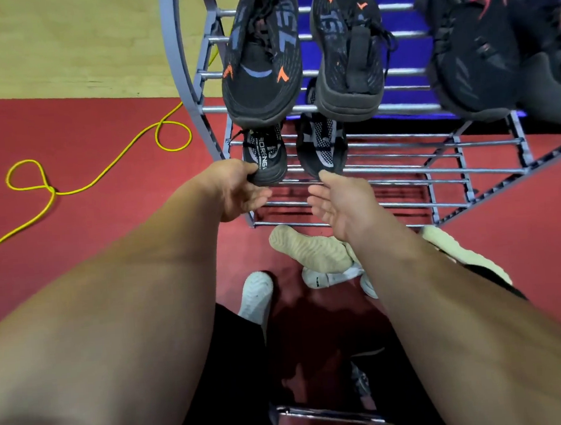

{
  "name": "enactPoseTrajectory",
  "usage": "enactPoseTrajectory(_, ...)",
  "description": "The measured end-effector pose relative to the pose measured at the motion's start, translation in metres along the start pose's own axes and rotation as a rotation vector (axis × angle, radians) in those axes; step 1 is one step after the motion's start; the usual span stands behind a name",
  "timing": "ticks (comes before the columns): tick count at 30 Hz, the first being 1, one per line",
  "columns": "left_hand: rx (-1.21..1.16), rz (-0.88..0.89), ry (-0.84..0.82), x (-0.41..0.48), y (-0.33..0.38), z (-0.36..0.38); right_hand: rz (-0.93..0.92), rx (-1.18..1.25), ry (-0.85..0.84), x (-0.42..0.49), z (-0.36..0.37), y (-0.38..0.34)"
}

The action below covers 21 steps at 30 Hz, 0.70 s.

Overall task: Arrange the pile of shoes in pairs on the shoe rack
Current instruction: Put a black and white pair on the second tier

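Below, left hand (238, 192) pinches lower shoe (266, 153), lengthwise across rack rails (402, 170)

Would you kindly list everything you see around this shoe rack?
shoe rack: one, grey metal, ahead on red floor
black-and-orange sneakers: two, top shelf, left
dark sneakers: blurred, count unclear, top shelf, right
black-and-grey sneakers: two, lower shelf, left
cream shoes: two, floor before rack
white shoes: at least two, floor beside them
cable: one, yellow, floor, left
left hand: grips left black-and-grey sneaker's toe
right hand: open, beside the other's toe
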<state>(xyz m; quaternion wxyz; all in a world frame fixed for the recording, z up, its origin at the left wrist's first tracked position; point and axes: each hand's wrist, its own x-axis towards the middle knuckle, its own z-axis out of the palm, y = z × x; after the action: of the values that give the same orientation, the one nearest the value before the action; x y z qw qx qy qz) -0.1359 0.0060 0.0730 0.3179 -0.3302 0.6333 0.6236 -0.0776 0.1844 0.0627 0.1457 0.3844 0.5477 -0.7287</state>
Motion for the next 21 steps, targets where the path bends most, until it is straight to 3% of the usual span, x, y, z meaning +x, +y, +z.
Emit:
enactPoseTrajectory(5,0.191,-0.028,-0.019,-0.013,0.003,-0.004,-0.021,-0.153,-0.065,-0.012,-0.006,-0.003)
enactPoseTrajectory(10,0.546,-0.052,-0.140,-0.041,-0.014,0.002,-0.111,-0.396,-0.075,-0.032,-0.053,-0.027)
enactPoseTrajectory(14,0.651,0.070,-0.130,-0.065,-0.022,0.015,-0.212,-0.767,-0.111,-0.053,-0.103,-0.034)
enactPoseTrajectory(19,0.707,0.231,-0.159,-0.103,-0.040,0.034,-0.206,-0.989,-0.220,-0.091,-0.183,-0.029)
enactPoseTrajectory(21,0.717,0.266,-0.167,-0.117,-0.056,0.040,-0.192,-1.066,-0.185,-0.105,-0.222,-0.030)
